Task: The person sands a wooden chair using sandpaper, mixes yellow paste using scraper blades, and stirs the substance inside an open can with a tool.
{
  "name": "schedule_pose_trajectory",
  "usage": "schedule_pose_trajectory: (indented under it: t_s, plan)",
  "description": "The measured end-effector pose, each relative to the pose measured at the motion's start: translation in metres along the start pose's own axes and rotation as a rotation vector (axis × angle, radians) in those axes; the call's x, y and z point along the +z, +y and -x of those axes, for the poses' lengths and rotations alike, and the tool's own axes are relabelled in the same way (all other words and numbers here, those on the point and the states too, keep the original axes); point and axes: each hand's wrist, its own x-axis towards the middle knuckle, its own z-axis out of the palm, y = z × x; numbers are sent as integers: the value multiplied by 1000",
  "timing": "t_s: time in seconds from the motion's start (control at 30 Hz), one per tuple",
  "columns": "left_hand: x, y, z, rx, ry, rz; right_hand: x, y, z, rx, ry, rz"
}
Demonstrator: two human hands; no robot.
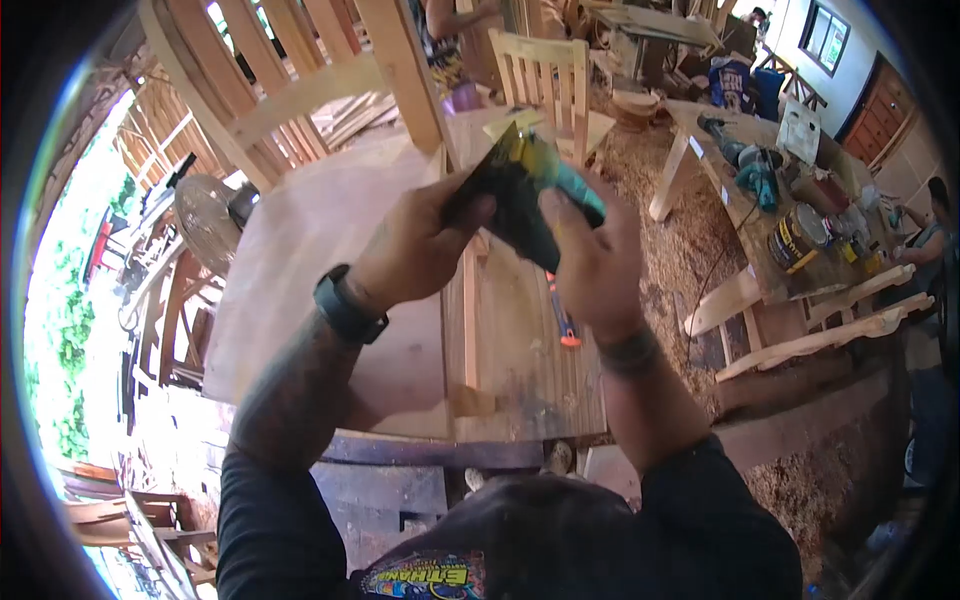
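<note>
Both my hands are raised over the worktable and grip one dark, flexible sheet (490, 190) with teal and yellow areas. Motion blurs it, so its exact kind is unclear. My left hand (420, 235), with a black watch on the wrist, pinches the sheet's left side. On its right side, the thumb and fingers of my right hand (597, 245) close on the teal part. Below the hands, a tool with an orange and dark handle (566, 328) lies on the wooden tabletop (525, 390), its far end hidden.
A large slatted wooden chair (300, 95) stands at the upper left. A smaller chair (545, 75) is beyond the table. On a bench at right are a teal power tool (762, 185) and a can (797, 238). A fan (208, 222) stands left; another person (925, 250) is far right.
</note>
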Motion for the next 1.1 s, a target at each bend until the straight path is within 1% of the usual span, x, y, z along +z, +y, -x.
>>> schedule_pose_trajectory:
  t_s: [0.03, 0.07, 0.13, 0.2, 0.27, 0.3, 0.33, 0.37, 0.4, 0.43, 0.47, 0.5, 0.53, 0.6, 0.67, 0.7, 0.8, 0.83, 0.93, 1.0, 1.03, 1.1]
  plan:
    - [-1, 8, 1, -24, -30, -138, -7, -1, 0, -104, -1, 94]
    - [-3, 13, 1, 26, -140, -291, -13, -2, 0, -208, 7, 185]
    - [-2, 7, 2, 110, -382, -563, -35, 10, 0, -505, -26, 476]
    - [2, -29, 0, 326, -299, -342, -61, 17, 12, -527, -49, 511]
    - [-7, -28, -2, 249, -293, -255, -88, 33, 30, -300, -69, 108]
    - [-12, -35, -3, 147, -288, -291, -101, 41, 56, 25, -85, -352]
    - [-9, -15, -4, 48, -287, -273, -112, 50, 80, 348, -78, -809]
    - [-5, 6, -4, -51, -283, -256, -121, 67, 110, 473, -161, -746]
    - [-3, -21, -5, -92, -162, -83, -118, 73, 138, 598, -228, -698]
    - [1, -18, -6, -169, -124, -66, -115, 80, 166, 720, -300, -648]
    - [11, 3, -1, -154, -98, -155, -100, 84, 190, 867, -389, -623]
    - [16, 0, -1, -143, -26, -84, -86, 88, 213, 1012, -483, -591]
    - [11, -3, -1, -133, -21, -65, -73, 97, 241, 1181, -608, -568]
    - [3, -10, -1, -107, 4, -26, -41, 98, 297, 1290, -526, -458]
    - [4, -15, 0, -89, 18, 10, -9, 110, 346, 1291, -556, -621]
    - [5, -19, 0, -80, 31, 25, 2, 108, 354, 1287, -570, -702]
    - [3, -25, -1, -54, 50, 63, 21, 101, 365, 1105, -585, -550]
    - [1, -26, 0, -51, 50, 74, 22, 97, 362, 1044, -526, -529]
    - [-2, -25, -3, -62, 18, 140, 23, 101, 355, 897, -503, -500]
    - [0, -24, -4, -85, 4, 196, 25, 108, 360, 1016, -545, -513]
    - [11, -27, -2, -51, 107, 133, 26, 109, 360, 1073, -565, -517]
    - [37, -39, -1, 22, 320, 23, 27, 110, 356, 1104, -612, -487]
